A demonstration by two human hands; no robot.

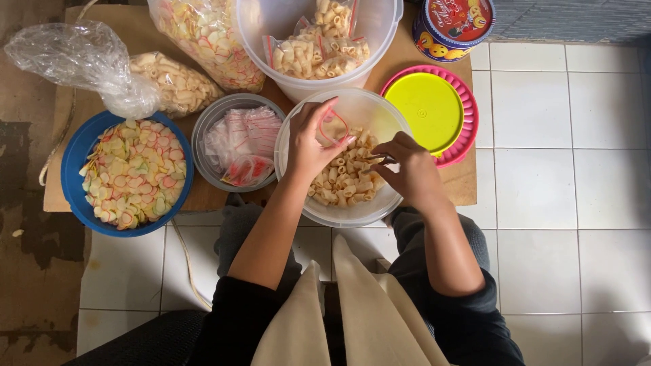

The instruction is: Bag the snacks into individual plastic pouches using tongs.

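My left hand (310, 141) holds up a small clear plastic bag with a red zip strip (333, 129) over a clear round tub (298, 177) of pale tube-shaped crackers (346, 179). My right hand (405, 169) reaches into the same tub from the right, fingers pinched on a few of the crackers. Both forearms come up from my lap, where a beige cloth lies.
A blue bowl (73, 159) of heart-shaped crackers sits at left. A grey bowl (203, 129) holds empty small bags. Behind stand a white bucket (380, 34) with filled bags, two large cracker bags, a yellow lid on a pink lid (427, 108), and a round tin (451, 27). Tiled floor lies right.
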